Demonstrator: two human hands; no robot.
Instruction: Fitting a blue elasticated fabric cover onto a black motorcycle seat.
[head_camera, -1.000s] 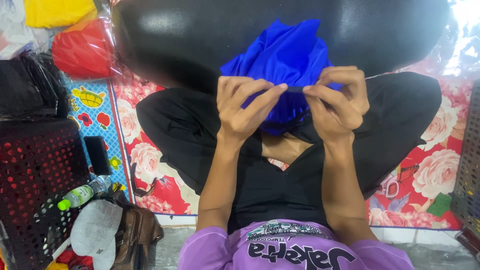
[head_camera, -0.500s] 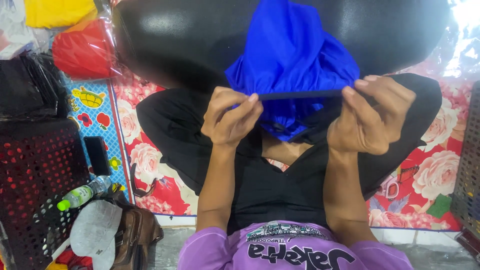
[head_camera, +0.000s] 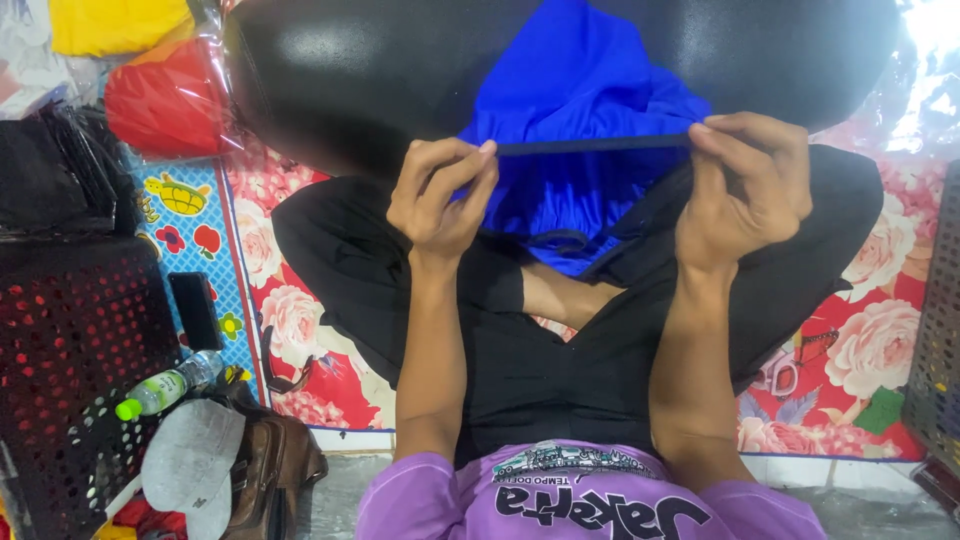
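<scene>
Hands are both pinching a dark, narrow band along the edge of a shiny blue fabric garment (head_camera: 585, 100), stretched taut between them. The left hand (head_camera: 437, 195) is closed on one end with thumb and fingertips, and the right hand (head_camera: 748, 185) is closed on the other end the same way. The band sits nearly level, just tilted up toward the right. The rest of the blue cloth bunches and hangs below it, over the person's lap in black trousers (head_camera: 540, 370) — they're sitting cross-legged on a red floral floor mat (head_camera: 850, 380).

My take on doing this bit well: keep the pull even on both ends so the band stays flat and doesn't twist, and grip near the fingertips so the slippery cloth can't slide out. Lifting it clear of the bunched fabric should help too.

Off to the left there's a black perforated plastic basket (head_camera: 70, 340), a clear plastic bottle with a green cap (head_camera: 165, 385), a grey cap (head_camera: 190, 465), a brown leather bag (head_camera: 275, 465) — plus bagged red and yellow fabric at top left.
</scene>
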